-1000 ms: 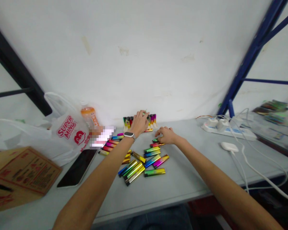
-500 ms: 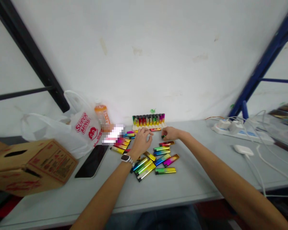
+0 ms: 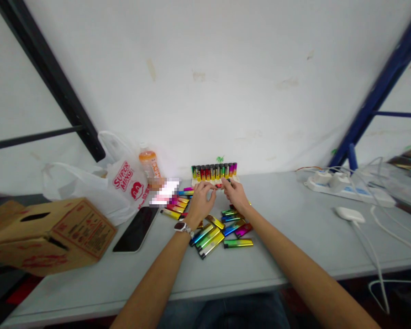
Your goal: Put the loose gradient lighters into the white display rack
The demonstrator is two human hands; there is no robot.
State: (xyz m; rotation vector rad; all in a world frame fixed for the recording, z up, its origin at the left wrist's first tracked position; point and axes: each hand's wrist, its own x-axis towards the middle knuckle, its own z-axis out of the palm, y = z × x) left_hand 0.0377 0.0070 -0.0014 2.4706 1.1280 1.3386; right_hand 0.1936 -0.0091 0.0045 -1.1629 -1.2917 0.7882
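Observation:
Several shiny lighters stand upright in a row in a pale tray [image 3: 196,183] against the wall. Just in front of that row is my left hand [image 3: 200,201], its fingers curved towards a red lighter [image 3: 218,186] lying flat; whether they grip it is unclear. My right hand [image 3: 235,194] is at the tray's right front, its fingers pinched on a small dark-ended piece, probably a lighter. Loose lighters in green, blue, yellow and purple lie below and between the hands, among them a green-yellow one [image 3: 238,243] nearest the front edge.
On the left are a cardboard box [image 3: 85,230], a black phone [image 3: 136,229], a white plastic bag [image 3: 102,196] and an orange drink bottle [image 3: 150,165]. A white power strip [image 3: 351,191] with cables and a white charger [image 3: 350,214] lie on the right.
My right hand has moved left and slightly up from the table to the tray's front, beside my left hand. My left hand has barely moved. The view has shifted slightly.

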